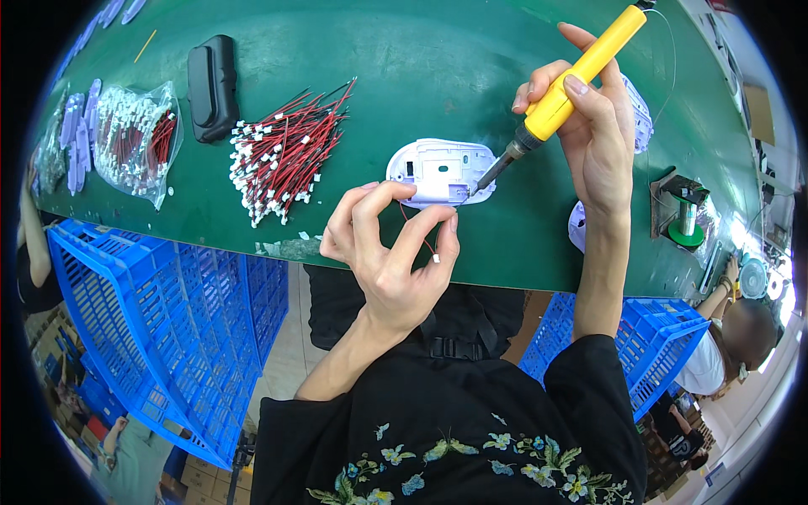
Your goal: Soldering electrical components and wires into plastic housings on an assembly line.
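The lilac plastic shell [431, 160] is laid open-side up on the green table [404, 76], just off the centre of the view toward one o'clock, where it is flanked by both hands. At its seven-o'clock side the left hand [391, 252] is held with the back upward and the fingers curled; the thumb and index fingertips are brought together at the shell's near edge, and a thin red lead [430, 247] appears to be pinched there, its white connector [436, 258] left dangling beneath the fingers. The left forearm [347, 360] is angled upward from the lower edge toward one o'clock. By the right hand [602, 126] a yellow soldering iron [581, 76] is grasped like a pen, the thumb laid across the handle, two fingertips curled round its far side and another finger lifted clear above. The right forearm [602, 269] is raised almost straight toward twelve o'clock, with the inner wrist turned into view. The handle is slanted toward one o'clock, while the dark tip is lowered to the shell's four-o'clock end, close to the left fingertips. At nine o'clock from the shell, a pile of red leads [295, 151] is spread; at three to four o'clock, a solder spool [687, 220] is placed.
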